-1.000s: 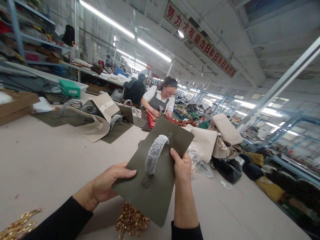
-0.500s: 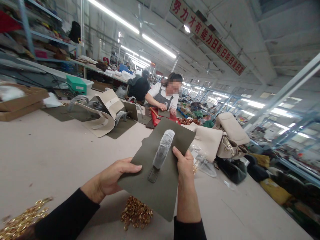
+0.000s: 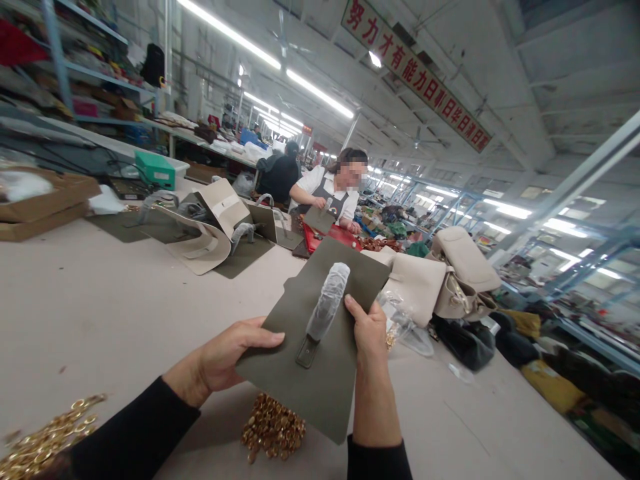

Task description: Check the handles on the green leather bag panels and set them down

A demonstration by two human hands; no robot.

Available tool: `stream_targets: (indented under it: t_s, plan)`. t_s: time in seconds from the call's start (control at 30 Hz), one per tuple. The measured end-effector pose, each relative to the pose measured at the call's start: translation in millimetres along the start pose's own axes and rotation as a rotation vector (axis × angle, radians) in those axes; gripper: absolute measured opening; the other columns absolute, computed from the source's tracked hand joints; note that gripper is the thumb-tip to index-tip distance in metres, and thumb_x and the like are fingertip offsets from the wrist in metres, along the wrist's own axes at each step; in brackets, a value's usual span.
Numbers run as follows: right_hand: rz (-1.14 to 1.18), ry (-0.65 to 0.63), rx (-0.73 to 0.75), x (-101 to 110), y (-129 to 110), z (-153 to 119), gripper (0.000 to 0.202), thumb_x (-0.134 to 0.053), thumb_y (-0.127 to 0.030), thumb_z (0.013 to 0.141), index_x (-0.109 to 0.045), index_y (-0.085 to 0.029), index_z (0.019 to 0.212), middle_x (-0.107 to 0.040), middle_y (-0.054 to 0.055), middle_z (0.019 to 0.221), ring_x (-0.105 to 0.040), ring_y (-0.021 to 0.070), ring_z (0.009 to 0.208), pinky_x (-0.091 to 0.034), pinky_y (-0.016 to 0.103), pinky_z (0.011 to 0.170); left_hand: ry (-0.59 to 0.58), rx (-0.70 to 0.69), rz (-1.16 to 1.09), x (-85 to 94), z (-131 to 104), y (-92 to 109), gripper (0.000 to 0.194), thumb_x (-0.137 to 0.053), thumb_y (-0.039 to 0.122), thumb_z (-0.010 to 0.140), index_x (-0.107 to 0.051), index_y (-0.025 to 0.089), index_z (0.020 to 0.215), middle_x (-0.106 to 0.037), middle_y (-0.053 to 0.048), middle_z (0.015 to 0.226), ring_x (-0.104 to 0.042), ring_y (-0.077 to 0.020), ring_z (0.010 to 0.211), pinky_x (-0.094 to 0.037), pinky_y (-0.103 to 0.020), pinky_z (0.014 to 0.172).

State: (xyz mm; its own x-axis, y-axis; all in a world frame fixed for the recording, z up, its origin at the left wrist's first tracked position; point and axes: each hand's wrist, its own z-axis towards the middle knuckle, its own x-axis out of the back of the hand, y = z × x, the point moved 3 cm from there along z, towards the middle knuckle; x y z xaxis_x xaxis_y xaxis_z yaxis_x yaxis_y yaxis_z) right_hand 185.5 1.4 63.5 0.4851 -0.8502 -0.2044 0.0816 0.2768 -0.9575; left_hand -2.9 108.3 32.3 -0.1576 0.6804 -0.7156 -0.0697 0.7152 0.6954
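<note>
1 pile of gold fittings (image 3: 273, 427) lies beneath the olive panel's (image 3: 325, 393) near edge, partly hidden by it; panel is held up over the table, left hand (image 3: 225, 353) at its left edge, right hand (image 3: 371, 333) at its right, both half closed, thumbs on the face, fingers mostly hidden; film-wrapped handle (image 3: 327, 303) appears attached at its near tab, far end masked; work left: cannot tell; beyond-left of panel, similar pieces (image 3: 250, 257) overlap, count uncertain; beyond panel, 1 co-worker (image 3: 320, 190), detail blurred.
</note>
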Motion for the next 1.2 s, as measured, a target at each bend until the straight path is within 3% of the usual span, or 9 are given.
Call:
stream_targets:
  t_s: [0.47, 0.67, 0.87, 1.2]
  plan:
    - [-0.001, -0.114, 0.04, -12, -6, -9, 0.044, -0.077, -0.033, 0.066, -0.069, -0.015, 0.105, -0.073, 0.007, 0.099, -0.068, 0.0214, 0.086, -0.054, 0.032, 0.076, 0.007, 0.019, -0.007, 0.9, 0, -2, 0.034, -0.075, 0.019, 0.077, -0.066, 0.005, 0.106, -0.068, -0.022, 0.098, -0.069, -0.0327, 0.083, -0.058, -0.039, 0.074]
    - [-0.013, -0.18, 0.056, -15, -3, -13, 0.044, -0.077, -0.032, 0.069, -0.068, -0.016, 0.109, -0.07, 0.008, 0.109, -0.066, 0.0219, 0.096, -0.053, 0.032, 0.085, 0.052, 0.029, -0.029, 3.7, 1, -3, 0.021, -0.071, 0.02, 0.082, -0.069, 0.004, 0.095, -0.07, -0.021, 0.088, -0.069, -0.0308, 0.078, -0.058, -0.038, 0.073]
    - [-0.032, -0.246, 0.046, -17, 1, -12, 0.041, -0.075, -0.033, 0.073, -0.069, -0.015, 0.108, -0.072, 0.007, 0.101, -0.067, 0.0207, 0.089, -0.054, 0.03, 0.08, 0.058, 0.021, -0.025, 7.4, 4, -6, 0.031, -0.072, 0.021, 0.082, -0.065, 0.003, 0.107, -0.068, -0.023, 0.096, -0.068, -0.0318, 0.081, -0.056, -0.041, 0.076]
    - [-0.074, -0.254, 0.053, -18, -2, -13, 0.04, -0.073, -0.035, 0.074, -0.068, -0.013, 0.108, -0.072, 0.007, 0.098, -0.067, 0.0224, 0.089, -0.053, 0.033, 0.082, 0.1, 0.014, 0.023, 5.8, 3, -5, 0.04, -0.08, 0.027, 0.076, -0.064, 0.005, 0.104, -0.068, -0.022, 0.096, -0.068, -0.0314, 0.08, -0.056, -0.039, 0.074]
